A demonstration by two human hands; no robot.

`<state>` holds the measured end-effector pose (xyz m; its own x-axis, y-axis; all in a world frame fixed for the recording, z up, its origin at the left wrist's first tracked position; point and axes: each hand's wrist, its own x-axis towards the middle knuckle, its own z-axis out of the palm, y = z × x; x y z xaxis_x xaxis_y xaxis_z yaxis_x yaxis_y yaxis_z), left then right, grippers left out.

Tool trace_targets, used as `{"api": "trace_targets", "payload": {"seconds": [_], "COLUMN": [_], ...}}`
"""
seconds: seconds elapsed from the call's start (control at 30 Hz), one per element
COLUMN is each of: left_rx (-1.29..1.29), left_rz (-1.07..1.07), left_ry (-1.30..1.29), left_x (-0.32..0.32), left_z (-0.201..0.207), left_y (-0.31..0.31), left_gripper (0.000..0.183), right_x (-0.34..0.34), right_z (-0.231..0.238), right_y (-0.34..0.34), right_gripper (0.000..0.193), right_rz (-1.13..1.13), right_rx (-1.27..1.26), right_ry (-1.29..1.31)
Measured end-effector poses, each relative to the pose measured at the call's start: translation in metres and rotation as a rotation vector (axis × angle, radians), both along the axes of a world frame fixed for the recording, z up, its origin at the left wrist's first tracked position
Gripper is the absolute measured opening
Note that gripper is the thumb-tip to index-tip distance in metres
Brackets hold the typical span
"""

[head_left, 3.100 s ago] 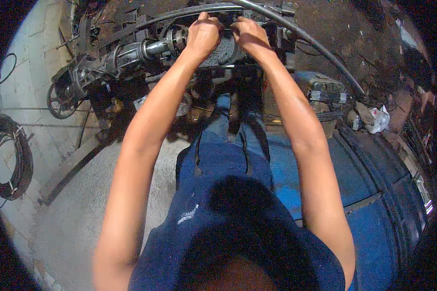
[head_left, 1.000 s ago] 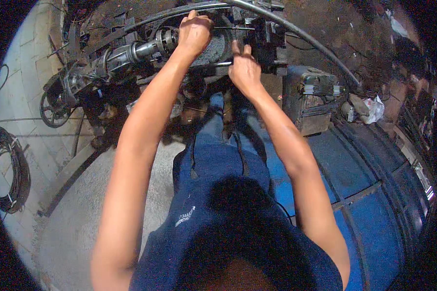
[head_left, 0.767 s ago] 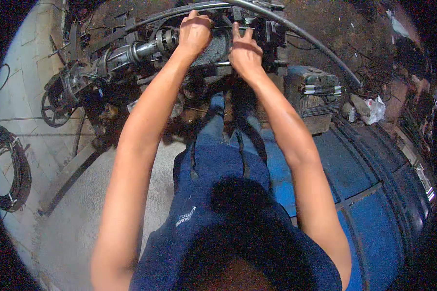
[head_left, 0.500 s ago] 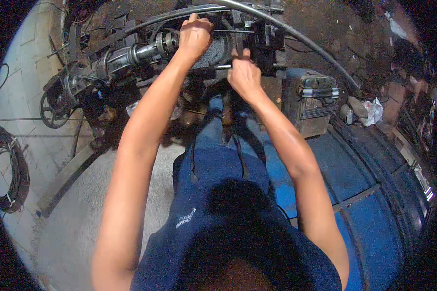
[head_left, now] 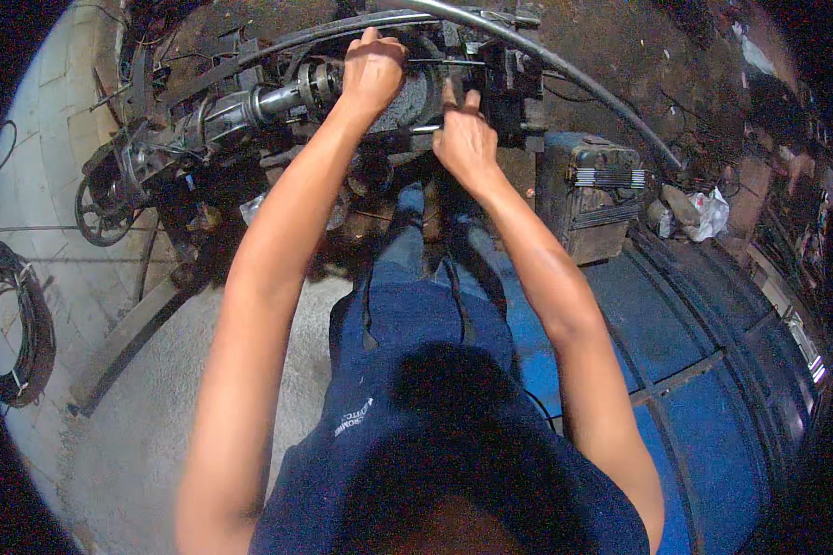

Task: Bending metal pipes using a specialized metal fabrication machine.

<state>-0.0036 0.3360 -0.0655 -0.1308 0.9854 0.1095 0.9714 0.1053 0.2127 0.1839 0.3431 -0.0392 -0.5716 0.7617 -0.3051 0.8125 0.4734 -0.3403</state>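
Note:
A greasy metal shaft assembly (head_left: 250, 106) lies across the top of the view, with a dark rounded housing (head_left: 421, 92) at its middle. My left hand (head_left: 372, 69) is clamped over the top of that housing. My right hand (head_left: 466, 139) sits just right of it, fingers closed on a thin metal rod (head_left: 424, 129) that sticks out of the housing's lower side, index finger pointing up. Both arms reach forward from the lower edge over my dark blue shirt and jeans.
A curved black hose (head_left: 565, 74) arches over the assembly. A boxy grey engine part (head_left: 592, 190) stands to the right, beside a blue metal panel (head_left: 713, 370). A small wheel (head_left: 102, 199) and a coil of black cable (head_left: 18, 324) lie at the left on pale concrete.
My right hand has shifted down and up again beside the housing over the last second, ending lower on the thin rod. My left hand has stayed on the housing.

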Motion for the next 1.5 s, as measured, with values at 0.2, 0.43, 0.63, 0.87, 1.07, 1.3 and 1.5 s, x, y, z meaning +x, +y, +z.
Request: {"api": "trace_targets", "payload": {"seconds": [0.2,0.43,0.63,0.87,1.07,1.3,1.5], "left_rx": [0.03,0.044,-0.026,0.097,0.035,0.119,0.123], "left_rz": [-0.011,0.004,0.006,-0.002,-0.007,-0.008,0.033], "left_ry": [-0.001,0.001,0.005,0.002,0.027,0.036,0.034], "left_x": [0.002,0.002,0.004,0.002,0.004,0.0,0.012], "left_z": [-0.003,0.002,0.006,-0.004,-0.001,-0.014,0.005], "left_y": [0.002,-0.001,0.003,-0.001,0.001,0.002,-0.006], "left_gripper": [0.02,0.014,0.014,0.013,0.013,0.015,0.013], "right_x": [-0.017,0.005,-0.015,0.003,-0.011,0.015,0.059], "right_z": [-0.004,-0.003,-0.001,-0.008,0.002,-0.027,-0.003], "right_y": [0.023,-0.008,0.025,-0.005,0.018,-0.004,-0.06], "right_gripper": [0.075,0.07,0.074,0.071,0.079,0.07,0.053], "right_rz": [-0.016,-0.038,-0.061,0.052,-0.042,0.109,-0.058], "right_rx": [0.105,-0.058,0.111,0.136,0.115,0.2,-0.18], "right_ry": [0.01,-0.023,0.085,-0.016,0.111,-0.068,0.023]}}
